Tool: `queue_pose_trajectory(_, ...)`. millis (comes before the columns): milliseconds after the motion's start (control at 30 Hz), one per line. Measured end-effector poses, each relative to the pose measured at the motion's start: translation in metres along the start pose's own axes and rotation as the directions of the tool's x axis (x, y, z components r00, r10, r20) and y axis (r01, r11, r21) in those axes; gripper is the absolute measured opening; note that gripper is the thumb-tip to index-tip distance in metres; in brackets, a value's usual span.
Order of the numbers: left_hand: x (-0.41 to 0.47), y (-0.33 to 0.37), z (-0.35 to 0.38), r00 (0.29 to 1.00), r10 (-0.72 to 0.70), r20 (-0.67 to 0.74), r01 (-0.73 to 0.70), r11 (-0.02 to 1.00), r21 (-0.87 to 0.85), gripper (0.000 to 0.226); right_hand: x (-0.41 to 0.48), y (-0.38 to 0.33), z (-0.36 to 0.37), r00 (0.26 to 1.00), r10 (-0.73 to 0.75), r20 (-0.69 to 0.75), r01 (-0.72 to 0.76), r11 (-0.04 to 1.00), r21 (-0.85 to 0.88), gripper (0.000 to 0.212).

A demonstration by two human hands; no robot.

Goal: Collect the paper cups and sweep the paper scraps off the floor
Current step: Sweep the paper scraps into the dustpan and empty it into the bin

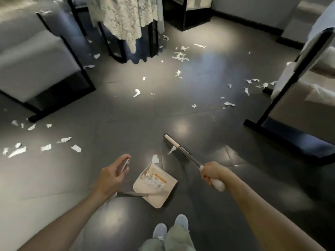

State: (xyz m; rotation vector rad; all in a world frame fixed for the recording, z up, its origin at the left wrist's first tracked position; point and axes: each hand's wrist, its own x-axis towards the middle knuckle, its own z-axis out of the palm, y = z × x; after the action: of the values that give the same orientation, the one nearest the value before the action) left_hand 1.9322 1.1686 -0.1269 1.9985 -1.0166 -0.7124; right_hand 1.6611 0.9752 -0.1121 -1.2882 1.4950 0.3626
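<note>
The person stands on the dark grey tiled floor [108, 120], light shoes [159, 230] at the bottom edge of the view and both bare arms reaching forward. The right hand [211, 173] grips the white handle end of a broom [181, 148], fingers curled tight and pressed together round it. The metal shaft slants away to a cream head with a dark strip resting on the floor. The left hand [114, 176] has its fingers close together and bent over a pale beige piece [125, 165]. It is blurred, so I cannot tell what it is. Between the hands a cream dustpan [159, 198] lies on the floor with a few bits of paper and a label inside, its grey rod pointing towards the left wrist. The paper scraps [136, 92] are strewn widely. One [155, 159] lies just beside the dustpan's far lip and one [172, 150] touches the broom. A scatter [45, 147] lies towards the floor's left edge near the black foot of a grey seat [36, 60]. A cluster [181, 56] sits farther off beside a table hung with a lace cloth [125, 19], and more [252, 80] lie near the black-framed chair [299, 98] on the right.
</note>
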Motion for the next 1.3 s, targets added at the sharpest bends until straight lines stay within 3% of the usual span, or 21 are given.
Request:
queue_pose_trajectory(200, -0.004, -0.03, -0.032, 0.986, -0.108, -0.129, 0.112, 0.993, 0.026, 0.029, 0.029, -0.027, 0.026, 1.0, -0.017, -0.002, 0.016, 0.963, -0.27, 0.013)
queue_pose_trajectory(300, 0.011, -0.04, -0.038, 0.978, -0.13, -0.166, 0.139, 0.99, 0.04, 0.027, 0.041, -0.043, 0.033, 0.997, -0.001, 0.082, 0.025, 0.958, -0.287, 0.02)
queue_pose_trajectory(367, 0.026, -0.042, -0.043, 0.977, -0.131, -0.166, 0.143, 0.988, 0.06, 0.027, 0.039, -0.057, 0.045, 0.987, 0.024, 0.158, 0.03, 0.944, -0.328, 0.01)
queue_pose_trajectory(500, 0.052, -0.05, -0.059, 0.981, -0.115, -0.155, 0.128, 0.988, 0.082, 0.027, 0.029, -0.079, 0.077, 0.967, 0.062, 0.249, 0.106, 0.789, -0.605, 0.006)
queue_pose_trajectory(567, 0.061, -0.054, -0.065, 0.984, -0.125, -0.128, 0.137, 0.987, 0.088, 0.028, 0.017, -0.089, 0.092, 0.953, 0.08, 0.293, 0.136, 0.75, -0.648, 0.012)
queue_pose_trajectory(633, 0.073, -0.053, -0.067, 0.987, -0.134, -0.09, 0.141, 0.987, 0.078, 0.029, 0.007, -0.103, 0.095, 0.928, 0.11, 0.356, 0.107, 0.837, -0.537, 0.019)
queue_pose_trajectory(700, 0.086, -0.05, -0.065, 0.993, -0.091, -0.079, 0.096, 0.993, 0.065, 0.029, 0.001, -0.118, 0.082, 0.893, 0.18, 0.414, -0.05, 0.951, -0.306, 0.018)
queue_pose_trajectory(800, 0.108, -0.042, -0.066, 0.997, -0.049, -0.055, 0.052, 0.997, 0.061, 0.031, -0.003, -0.136, 0.049, 0.844, 0.207, 0.494, -0.233, 0.972, -0.008, 0.042)
queue_pose_trajectory(867, 0.123, -0.037, -0.067, 0.998, -0.053, -0.024, 0.054, 0.996, 0.064, 0.032, -0.009, -0.144, 0.032, 0.845, 0.163, 0.509, -0.254, 0.96, 0.114, 0.057)
queue_pose_trajectory(967, 0.142, -0.034, -0.067, 0.998, -0.036, -0.049, 0.04, 0.994, 0.101, 0.032, -0.005, -0.154, 0.015, 0.885, 0.063, 0.461, -0.15, 0.977, 0.153, 0.059)
queue_pose_trajectory(1100, 0.155, -0.04, -0.066, 0.992, -0.053, -0.116, 0.055, 0.998, 0.01, 0.033, 0.016, -0.178, -0.01, 0.932, -0.014, 0.363, -0.012, 0.997, 0.071, 0.025)
queue_pose_trajectory(1233, 0.158, -0.046, -0.073, 0.974, -0.117, -0.194, 0.113, 0.993, -0.033, 0.033, 0.036, -0.205, -0.023, 0.944, 0.023, 0.33, -0.044, 0.997, 0.058, 0.028)
queue_pose_trajectory(1300, 0.152, -0.049, -0.08, 0.966, -0.109, -0.235, 0.105, 0.994, -0.031, 0.031, 0.04, -0.215, -0.019, 0.948, 0.031, 0.317, -0.05, 0.998, 0.049, 0.04)
